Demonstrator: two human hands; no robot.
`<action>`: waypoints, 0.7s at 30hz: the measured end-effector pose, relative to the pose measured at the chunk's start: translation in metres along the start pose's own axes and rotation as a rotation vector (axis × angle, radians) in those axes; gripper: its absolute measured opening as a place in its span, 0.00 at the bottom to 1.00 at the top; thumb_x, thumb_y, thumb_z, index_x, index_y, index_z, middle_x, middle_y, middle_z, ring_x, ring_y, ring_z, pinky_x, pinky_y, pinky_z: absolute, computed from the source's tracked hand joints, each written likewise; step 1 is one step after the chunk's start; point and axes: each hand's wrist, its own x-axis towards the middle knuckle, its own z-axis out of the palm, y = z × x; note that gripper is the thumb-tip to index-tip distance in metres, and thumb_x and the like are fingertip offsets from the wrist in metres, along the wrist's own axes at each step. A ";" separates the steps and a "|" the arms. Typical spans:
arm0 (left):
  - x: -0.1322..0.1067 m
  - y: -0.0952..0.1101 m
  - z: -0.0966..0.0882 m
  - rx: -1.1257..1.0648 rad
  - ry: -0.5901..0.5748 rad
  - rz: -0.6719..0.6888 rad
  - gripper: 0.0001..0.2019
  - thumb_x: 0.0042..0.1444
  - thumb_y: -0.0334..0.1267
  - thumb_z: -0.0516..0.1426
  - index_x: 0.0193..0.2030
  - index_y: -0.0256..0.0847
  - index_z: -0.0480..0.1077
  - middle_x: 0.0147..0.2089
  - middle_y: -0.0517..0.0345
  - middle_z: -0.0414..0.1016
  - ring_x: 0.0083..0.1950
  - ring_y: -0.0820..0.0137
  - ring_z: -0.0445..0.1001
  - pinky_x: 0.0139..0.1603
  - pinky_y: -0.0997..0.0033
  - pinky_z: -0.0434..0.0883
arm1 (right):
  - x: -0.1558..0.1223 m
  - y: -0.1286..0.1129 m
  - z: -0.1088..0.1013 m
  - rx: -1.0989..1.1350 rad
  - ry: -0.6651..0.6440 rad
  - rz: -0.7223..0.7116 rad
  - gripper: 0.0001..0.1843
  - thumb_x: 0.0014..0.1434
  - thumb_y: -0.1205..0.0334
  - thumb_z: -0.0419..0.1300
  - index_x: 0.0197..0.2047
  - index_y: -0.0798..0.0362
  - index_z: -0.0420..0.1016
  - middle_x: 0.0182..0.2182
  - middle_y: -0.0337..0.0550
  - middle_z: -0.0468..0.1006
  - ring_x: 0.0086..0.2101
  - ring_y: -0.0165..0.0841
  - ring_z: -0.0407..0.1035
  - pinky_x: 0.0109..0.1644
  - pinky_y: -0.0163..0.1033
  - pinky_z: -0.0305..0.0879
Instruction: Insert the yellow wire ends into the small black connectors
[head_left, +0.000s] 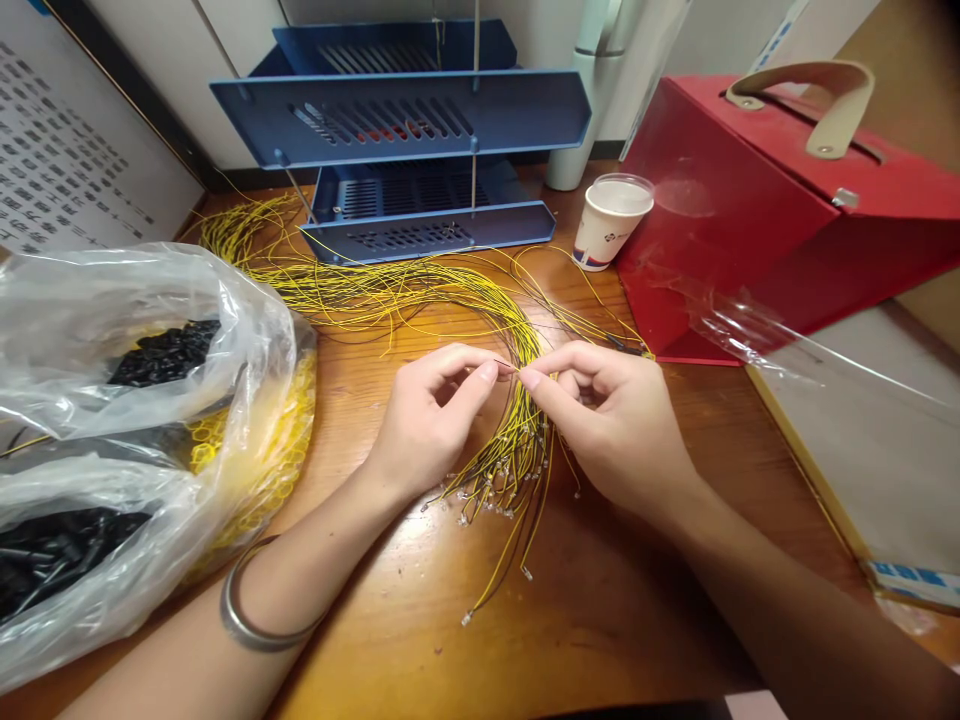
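Note:
My left hand [427,420] is closed in a pinch, thumb against forefinger, on a thin dark reddish wire [505,366]. Facing it, my right hand [619,425] pinches at the other end of that short stretch; its fingertips partly hide what they grip. Both hands are just over a long bundle of yellow and black wires [450,290], which curves in from the back left and fans out below my fingers. Small clear tips, like tiny LEDs [491,495], end many of the wires. Two of these ends lie apart, nearer the front.
Clear plastic bags [255,330] on the left hold small black pieces [169,352] and yellow rings [281,450]. Behind the wires stands a blue tiered tray [427,240]. A paper cup [611,225], a pale bottle [574,120] and a red box [705,240] with a handle are back right.

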 end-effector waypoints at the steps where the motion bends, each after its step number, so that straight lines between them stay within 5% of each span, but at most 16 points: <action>1: 0.001 0.000 0.000 -0.032 0.001 -0.023 0.08 0.59 0.37 0.57 0.35 0.36 0.77 0.37 0.52 0.81 0.38 0.68 0.77 0.33 0.72 0.71 | 0.000 0.000 0.000 0.001 -0.002 0.000 0.08 0.57 0.62 0.60 0.28 0.55 0.75 0.14 0.29 0.56 0.18 0.23 0.50 0.22 0.33 0.47; 21: 0.004 0.003 0.002 -0.155 0.033 -0.162 0.04 0.48 0.34 0.67 0.28 0.36 0.78 0.29 0.56 0.80 0.30 0.73 0.74 0.34 0.74 0.72 | -0.002 0.001 -0.001 -0.052 0.011 -0.066 0.07 0.56 0.64 0.60 0.27 0.54 0.75 0.15 0.29 0.56 0.18 0.23 0.51 0.23 0.34 0.48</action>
